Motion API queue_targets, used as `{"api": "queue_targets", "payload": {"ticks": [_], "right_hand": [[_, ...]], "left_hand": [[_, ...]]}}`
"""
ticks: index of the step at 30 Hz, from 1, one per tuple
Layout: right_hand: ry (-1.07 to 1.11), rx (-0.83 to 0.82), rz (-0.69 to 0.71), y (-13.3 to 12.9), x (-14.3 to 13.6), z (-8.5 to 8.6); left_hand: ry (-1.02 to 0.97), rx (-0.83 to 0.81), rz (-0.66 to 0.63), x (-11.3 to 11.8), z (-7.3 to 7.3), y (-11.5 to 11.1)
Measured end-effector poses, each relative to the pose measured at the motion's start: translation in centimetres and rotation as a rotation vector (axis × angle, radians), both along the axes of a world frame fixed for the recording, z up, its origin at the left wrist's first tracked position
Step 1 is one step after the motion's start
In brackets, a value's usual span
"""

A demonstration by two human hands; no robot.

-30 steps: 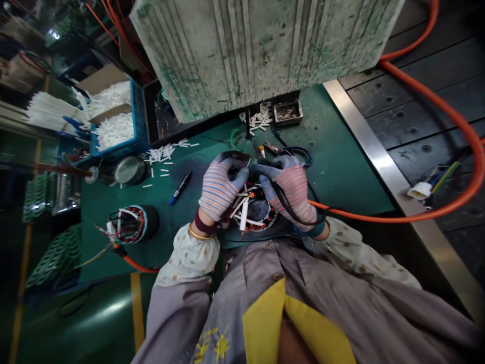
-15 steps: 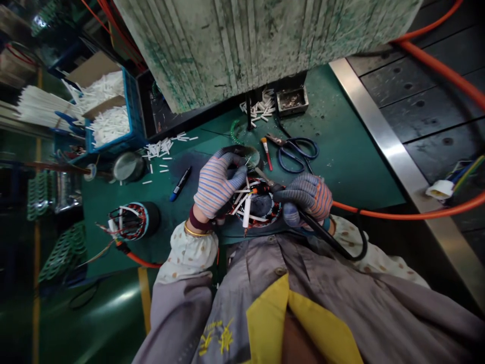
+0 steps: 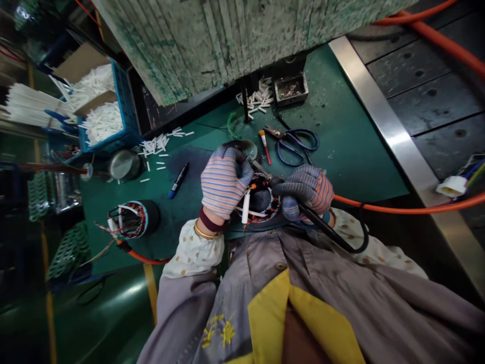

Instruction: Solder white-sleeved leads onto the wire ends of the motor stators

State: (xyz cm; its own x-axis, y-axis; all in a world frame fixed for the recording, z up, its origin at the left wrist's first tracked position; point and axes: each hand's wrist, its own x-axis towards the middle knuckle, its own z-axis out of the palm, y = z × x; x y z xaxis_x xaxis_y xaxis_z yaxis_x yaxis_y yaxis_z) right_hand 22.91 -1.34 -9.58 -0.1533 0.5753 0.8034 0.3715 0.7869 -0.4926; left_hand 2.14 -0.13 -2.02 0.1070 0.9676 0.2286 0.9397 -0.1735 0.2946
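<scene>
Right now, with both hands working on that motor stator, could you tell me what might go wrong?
1. The right hand holds a soldering iron whose tip sits close to the left hand; the glove fingers could get burned.
2. The tip works among white sleeves and the stator windings; a slip might scorch them.
3. The iron's black cord loops off the bench edge and could snag.

Green bench mat (image 3: 333, 151) | scissors (image 3: 297, 144) lie mid-bench | small brush (image 3: 264, 146) just left of scissors | metal tray (image 3: 291, 90) beyond them | marker pen (image 3: 179, 180) far left of scissors | second stator (image 3: 132, 219) farther left still
</scene>
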Motion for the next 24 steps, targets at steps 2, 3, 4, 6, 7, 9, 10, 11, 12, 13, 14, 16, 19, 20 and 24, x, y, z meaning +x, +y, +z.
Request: {"api": "queue_targets", "payload": {"ticks": [2,3,4,6,7,9,10,11,12,13,14,16,19,20,24], "right_hand": [[-0.027,-0.017,-0.049,-0.2,0.1,-0.2],[-0.039,-0.034,-0.067,-0.3,0.1,-0.2],[-0.046,-0.056,-0.083,-0.5,0.2,-0.3],[-0.066,-0.112,-0.089,-0.7,0.4,-0.6],[-0.081,-0.145,-0.078,-0.8,0.5,-0.7],[-0.124,-0.219,-0.041,-0.8,0.6,-1.0],[-0.148,-0.247,-0.027,-0.8,0.6,-1.0],[-0.157,-0.251,-0.025,-0.7,0.5,-1.1],[-0.149,-0.23,-0.034,-0.6,0.4,-1.1],[-0.123,-0.188,-0.051,-0.5,0.3,-1.1],[-0.087,-0.135,-0.066,-0.5,0.1,-1.0],[-0.011,-0.042,-0.082,-0.4,0.0,-1.0],[-0.063,-0.098,-0.075,-0.4,0.0,-1.2],[-0.096,-0.137,-0.074,-0.4,0.1,-1.3],[-0.047,-0.06,-0.087,-0.2,0.0,-1.0]], "left_hand": [[0.003,0.001,0.002,0.0,0.0,0.0],[-0.007,0.0,0.002,-0.2,0.1,0.0],[-0.02,-0.006,-0.002,-0.4,0.1,0.1],[-0.058,-0.041,-0.027,-1.1,0.4,0.4],[-0.08,-0.065,-0.045,-1.5,0.6,0.6],[-0.129,-0.108,-0.085,-2.3,0.8,1.0],[-0.151,-0.119,-0.104,-2.5,0.9,1.2],[-0.168,-0.123,-0.12,-2.7,1.0,1.4],[-0.177,-0.122,-0.13,-2.8,1.1,1.5],[-0.178,-0.119,-0.133,-2.8,1.1,1.5],[-0.171,-0.119,-0.127,-2.7,1.1,1.5],[-0.138,-0.129,-0.103,-2.5,1.1,1.5],[-0.109,-0.146,-0.082,-2.2,1.1,1.3],[-0.111,-0.146,-0.081,-2.1,1.1,1.3],[-0.119,-0.124,-0.087,-2.1,1.1,1.2]]}}
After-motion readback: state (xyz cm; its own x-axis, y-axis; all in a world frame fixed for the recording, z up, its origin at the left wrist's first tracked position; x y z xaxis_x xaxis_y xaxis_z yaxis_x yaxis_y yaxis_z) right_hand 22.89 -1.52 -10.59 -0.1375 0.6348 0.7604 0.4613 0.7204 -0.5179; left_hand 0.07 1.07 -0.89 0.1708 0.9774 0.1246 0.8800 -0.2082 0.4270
